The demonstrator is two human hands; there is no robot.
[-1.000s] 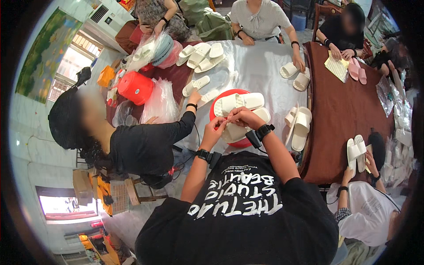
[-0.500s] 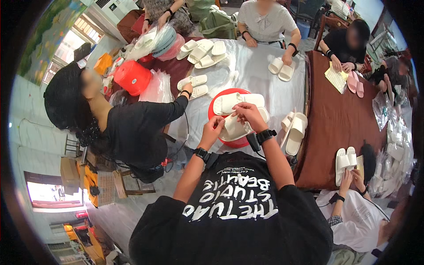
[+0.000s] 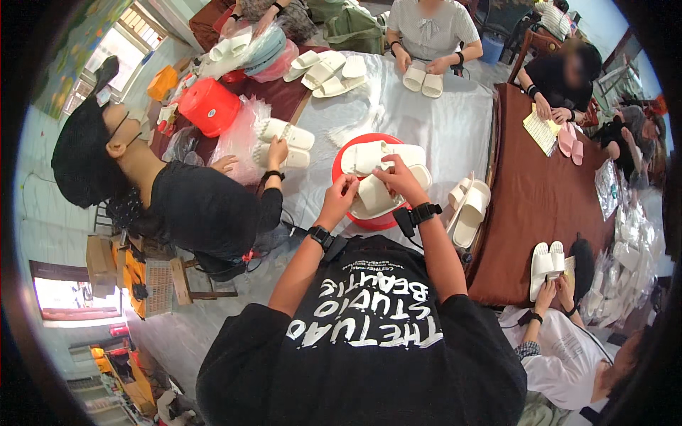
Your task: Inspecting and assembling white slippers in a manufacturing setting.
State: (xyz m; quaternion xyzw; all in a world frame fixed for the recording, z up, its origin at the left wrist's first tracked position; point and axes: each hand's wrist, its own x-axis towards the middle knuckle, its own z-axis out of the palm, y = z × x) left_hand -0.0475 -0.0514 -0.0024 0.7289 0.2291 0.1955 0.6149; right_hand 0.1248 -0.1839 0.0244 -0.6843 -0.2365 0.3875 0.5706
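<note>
Two white slide slippers lie side by side on a round red stool or basin [image 3: 376, 222] in front of me. The far slipper [image 3: 364, 157] is untouched. My left hand [image 3: 339, 201] is at the left end of the near slipper [image 3: 372, 194], its thumb and fingertips pinched together. Over that slipper's strap, my right hand [image 3: 401, 180] has its fingers bent and pinched. Whatever sits between the fingertips of either hand is too small to make out. Black bands with small devices circle both wrists.
To the right stand more white slippers [image 3: 472, 213]; several others [image 3: 327, 69] lie at the far left. A person at left holds a white pair [image 3: 285, 144] near a red bucket [image 3: 210, 106]. Other people work around the brown-covered table [image 3: 522, 192].
My hands have shifted slightly, the right one lower onto the near slipper. The person at left has lifted a pair toward the plastic bags. The person opposite has moved their pair leftward, with both hands.
</note>
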